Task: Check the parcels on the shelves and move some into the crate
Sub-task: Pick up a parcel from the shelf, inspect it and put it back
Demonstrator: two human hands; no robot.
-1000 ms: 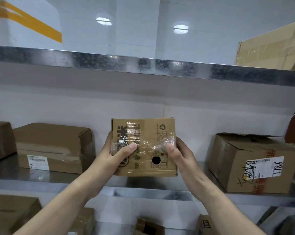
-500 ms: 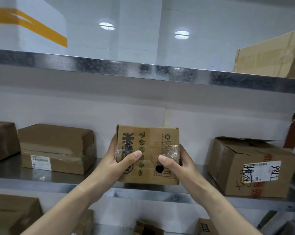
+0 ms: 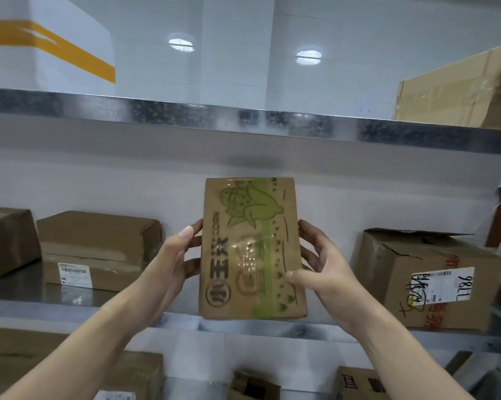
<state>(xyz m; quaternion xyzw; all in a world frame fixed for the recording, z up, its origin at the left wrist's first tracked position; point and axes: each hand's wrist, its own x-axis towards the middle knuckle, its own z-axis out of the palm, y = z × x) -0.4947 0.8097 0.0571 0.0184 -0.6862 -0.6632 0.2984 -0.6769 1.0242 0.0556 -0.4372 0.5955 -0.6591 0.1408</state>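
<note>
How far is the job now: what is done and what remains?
Done: nothing can be confirmed; no crate is in view. In hand: the left hand and right hand grip the sides of a corn-printed carton, printed face toward the camera, likely being checked. Left: the brown labelled box and the pen-marked box sit on the middle shelf.

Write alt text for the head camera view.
The left hand and right hand hold a cardboard box upright before a metal shelf, its face printed with a green corn drawing. On the shelf sit a taped parcel at left and a scrawled-on parcel at right.
</note>
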